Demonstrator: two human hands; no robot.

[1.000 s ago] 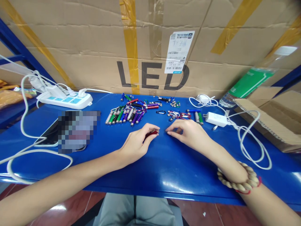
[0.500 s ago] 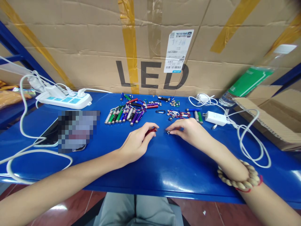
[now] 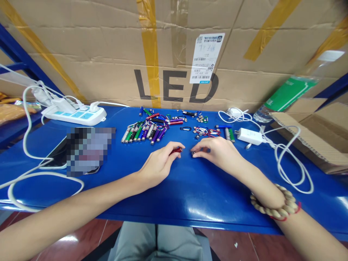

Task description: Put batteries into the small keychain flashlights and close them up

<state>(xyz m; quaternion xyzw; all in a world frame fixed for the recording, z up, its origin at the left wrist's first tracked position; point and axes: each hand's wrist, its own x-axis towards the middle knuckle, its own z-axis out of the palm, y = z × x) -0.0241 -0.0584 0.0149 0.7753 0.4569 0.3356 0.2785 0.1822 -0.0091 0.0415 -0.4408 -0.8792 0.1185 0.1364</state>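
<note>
My left hand is closed around a short red metal tube, the body of a mini flashlight, with its end towards the right. Facing it across a small gap, my right hand pinches a small dark and silvery piece; its kind is too small to make out. Behind the left hand lies a row of mini flashlights in several colours, with carabiner clips at their far ends. A black carabiner rests between the groups. Beyond my right hand are red and silver carabiners and small round button cells.
At the left stand a white power strip and a phone among cables. On the right are a white charger, a looped cable, a bottle and an open cardboard box. A large carton backs the blue table.
My right hand has shifted slightly left with the small piece, narrowing the gap to the red tube. My left hand has barely moved.
</note>
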